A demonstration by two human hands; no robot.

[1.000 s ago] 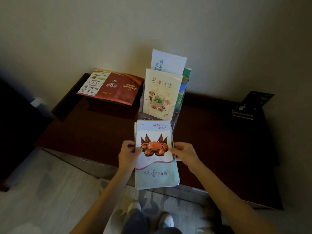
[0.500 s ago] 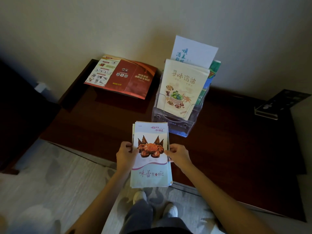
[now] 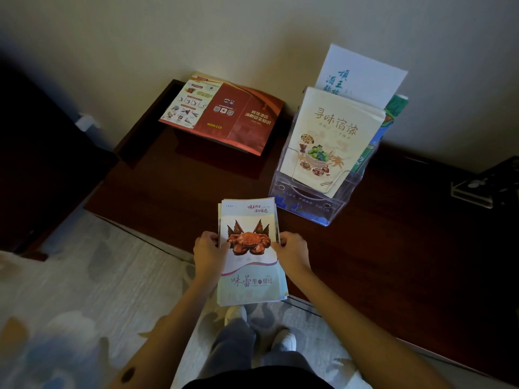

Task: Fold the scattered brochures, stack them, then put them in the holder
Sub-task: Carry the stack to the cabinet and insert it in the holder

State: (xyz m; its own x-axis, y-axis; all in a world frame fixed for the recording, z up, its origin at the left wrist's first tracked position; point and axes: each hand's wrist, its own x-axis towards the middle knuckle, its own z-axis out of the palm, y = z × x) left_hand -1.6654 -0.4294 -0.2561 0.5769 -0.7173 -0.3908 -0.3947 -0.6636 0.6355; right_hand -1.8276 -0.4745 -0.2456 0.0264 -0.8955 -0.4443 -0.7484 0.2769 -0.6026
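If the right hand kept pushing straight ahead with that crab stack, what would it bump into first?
Probably the clear holder: it stands just beyond and slightly right of the right hand and the crab brochure stack. Depth is unclear from this one view.

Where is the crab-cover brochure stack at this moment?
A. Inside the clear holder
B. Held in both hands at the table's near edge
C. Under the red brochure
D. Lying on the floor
B: the left hand and right hand grip the crab-cover stack by its sides, in front of the clear holder.
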